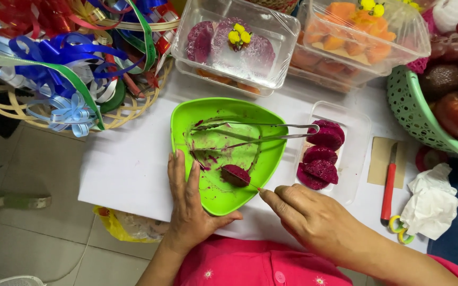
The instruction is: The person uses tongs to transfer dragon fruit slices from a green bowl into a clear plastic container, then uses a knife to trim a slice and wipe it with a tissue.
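My left hand (pixel 187 201) lies flat on the near left rim of a green triangular plate (pixel 261 143), fingers together. My right hand (pixel 306 214) grips a knife whose thin blade reaches onto a dark pink dragon fruit piece (pixel 235 173) on the plate. Metal tongs (pixel 250 132) rest across the plate, pointing left. To the right of the plate, a clear plastic tray (pixel 356 153) holds three pink dragon fruit slices (pixel 322 153).
A red-handled knife (pixel 388 188) lies on brown card at right, beside crumpled tissue (pixel 430 204). A green basket (pixel 414 116) holds grapes and other fruit. Behind are clear boxes of dragon fruit (pixel 234 45) and orange fruit (pixel 361 37), and a wicker basket of ribbons (pixel 64 63).
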